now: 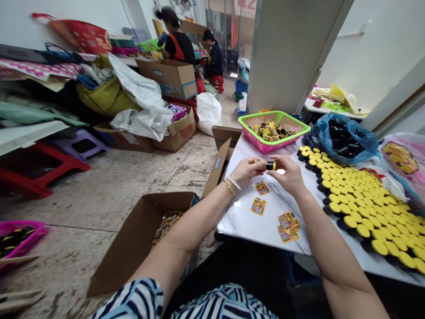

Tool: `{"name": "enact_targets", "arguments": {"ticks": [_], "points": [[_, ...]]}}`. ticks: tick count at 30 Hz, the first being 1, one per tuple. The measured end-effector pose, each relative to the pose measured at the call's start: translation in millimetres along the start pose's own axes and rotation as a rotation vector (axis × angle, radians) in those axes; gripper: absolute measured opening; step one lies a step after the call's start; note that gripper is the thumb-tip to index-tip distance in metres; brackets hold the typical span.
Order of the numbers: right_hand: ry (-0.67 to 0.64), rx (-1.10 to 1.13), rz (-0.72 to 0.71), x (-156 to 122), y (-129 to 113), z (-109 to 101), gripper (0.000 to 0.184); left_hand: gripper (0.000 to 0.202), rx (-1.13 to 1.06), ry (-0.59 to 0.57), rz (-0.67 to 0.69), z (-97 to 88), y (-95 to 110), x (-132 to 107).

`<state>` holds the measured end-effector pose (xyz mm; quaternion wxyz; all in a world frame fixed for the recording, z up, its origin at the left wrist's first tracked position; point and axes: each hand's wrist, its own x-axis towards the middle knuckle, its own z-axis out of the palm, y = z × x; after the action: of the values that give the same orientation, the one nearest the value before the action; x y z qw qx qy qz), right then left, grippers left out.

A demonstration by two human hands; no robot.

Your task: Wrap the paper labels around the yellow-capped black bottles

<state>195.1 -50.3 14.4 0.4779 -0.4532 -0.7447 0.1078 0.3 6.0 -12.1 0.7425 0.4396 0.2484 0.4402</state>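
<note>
- Black-and-yellow cylinder point(270, 165): held up between both hands, above the far part of the white surface point(239, 219).
- Right hand point(289, 173): thumb and index fingers pinched on its right end.
- Left hand point(246, 171): fingers bunched at its left end, yellow bit showing; can't tell exact grip.
- Two loose labels point(258, 206) below the hands, label stack point(288, 225) nearer the body.
- Green-rimmed basket point(247, 135) beyond; yellow-topped cylinders point(365, 195) rowed at right.

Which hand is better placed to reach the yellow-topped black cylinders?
Probably the right hand: it is nearer the yellow-topped black cylinders, while the left hand lies farther away. Both hands are at one small black-and-yellow cylinder, so the right may need freeing first.
</note>
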Motion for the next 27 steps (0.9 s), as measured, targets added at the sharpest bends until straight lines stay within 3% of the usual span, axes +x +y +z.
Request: {"name": "enact_targets", "arguments": {"ticks": [4,8,14,18,23,27], "points": [[0.008,-0.156,-0.066,-0.8,-2.5,0.6,0.029,0.056,0.081,0.001,-0.001,1.9,1.2,-0.6],[-0.044,-0.145,-0.087,-3.1,-5.3,4.2,0.029,0.055,0.11,-0.06,0.01,6.2,0.3,-2.8],[-0.007,0.007,0.03,-4.4,6.5,7.2,0.039,0.057,0.097,-0.093,-0.005,4.9,-3.3,-1.8],[-0.056,0.043,0.056,-3.0,9.1,2.6,0.036,0.052,0.078,-0.007,-0.067,-2.2,-1.4,0.1],[-0.029,0.176,0.196,-4.1,10.1,3.5,0.048,0.044,0.115,-0.025,0.025,1.1,0.0,-1.8],[-0.031,0.298,0.284,-5.5,12.6,8.1,0.037,0.042,0.167,-0.037,0.09,3.3,-2.3,-2.0]]}}
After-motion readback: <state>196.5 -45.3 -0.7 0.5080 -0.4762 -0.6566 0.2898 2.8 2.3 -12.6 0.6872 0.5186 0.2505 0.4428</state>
